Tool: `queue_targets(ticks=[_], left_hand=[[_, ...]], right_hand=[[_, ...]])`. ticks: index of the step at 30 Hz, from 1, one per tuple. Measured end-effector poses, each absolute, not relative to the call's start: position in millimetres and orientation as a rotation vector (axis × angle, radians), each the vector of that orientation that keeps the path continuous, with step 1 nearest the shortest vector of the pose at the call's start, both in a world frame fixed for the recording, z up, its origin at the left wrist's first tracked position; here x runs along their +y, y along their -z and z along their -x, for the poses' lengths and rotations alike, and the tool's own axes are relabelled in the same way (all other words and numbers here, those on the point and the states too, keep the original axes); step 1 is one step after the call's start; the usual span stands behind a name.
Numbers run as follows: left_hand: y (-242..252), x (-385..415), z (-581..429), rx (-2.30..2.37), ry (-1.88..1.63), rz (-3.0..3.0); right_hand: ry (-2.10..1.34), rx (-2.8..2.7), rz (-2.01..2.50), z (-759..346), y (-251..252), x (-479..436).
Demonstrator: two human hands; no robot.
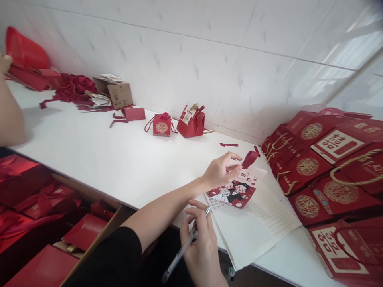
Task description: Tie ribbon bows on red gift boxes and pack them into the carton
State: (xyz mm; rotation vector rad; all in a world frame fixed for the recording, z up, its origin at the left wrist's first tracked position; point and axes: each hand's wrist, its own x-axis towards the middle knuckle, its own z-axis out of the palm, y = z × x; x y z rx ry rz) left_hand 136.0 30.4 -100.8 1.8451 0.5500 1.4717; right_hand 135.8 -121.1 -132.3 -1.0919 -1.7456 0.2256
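My left hand (223,170) reaches over the top of a red and white card (236,193) with a cartoon couple; its thumb and fingers are bent around the card's upper edge, beside a dark red ribbon loop (250,158). Under the card lies an open notebook (254,235) with lined pages and some writing near its left edge. Lower down, my right hand (200,239) holds a clear pen (182,253), its tip pointing up at the notebook's left edge.
Red gift bags (326,191) are stacked at the right. Two small red boxes (162,125) stand near the wall, left of a ribbon strip (229,144). Farther left are a cardboard box (121,95), a ribbon pile (76,87) and another person's arm (10,115). Red boxes (44,263) fill the lower left.
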Motion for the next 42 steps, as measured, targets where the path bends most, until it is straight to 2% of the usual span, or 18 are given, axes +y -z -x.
queue_targets(ticks=[3,8,12,18,23,28,32,35,39,42], left_hand=[[101,30,-135,0.548,-1.437,-1.873],[98,27,-134,0.53,-1.471,-1.864],[98,29,-134,0.526,-1.485,-1.834],[100,29,-136,0.54,-1.478,-1.858],[100,28,-138,0.56,-1.439,-1.87],[101,28,-137,0.532,-1.45,-1.879],[101,29,-137,0.532,-1.432,-1.866],[101,28,-137,0.542,-1.441,-1.849],[100,27,-137,0.555,-1.437,-1.855],[98,28,-136,0.538,-1.456,-1.85]], right_hand=[[-0.262,-1.79,1.059,-136,135,-123],[-0.083,-1.716,1.141,-130,131,-123],[-0.214,-1.87,1.014,-120,127,-123],[-0.156,-1.792,1.169,-123,136,-131],[-0.279,-1.91,1.085,-123,132,-135],[-0.064,-1.796,1.201,-126,131,-130],[-0.172,-1.842,1.16,-123,132,-133],[-0.113,-1.692,1.184,-134,119,-129],[-0.09,-1.457,1.004,-158,107,-130],[-0.066,-1.439,0.878,-166,123,-133]])
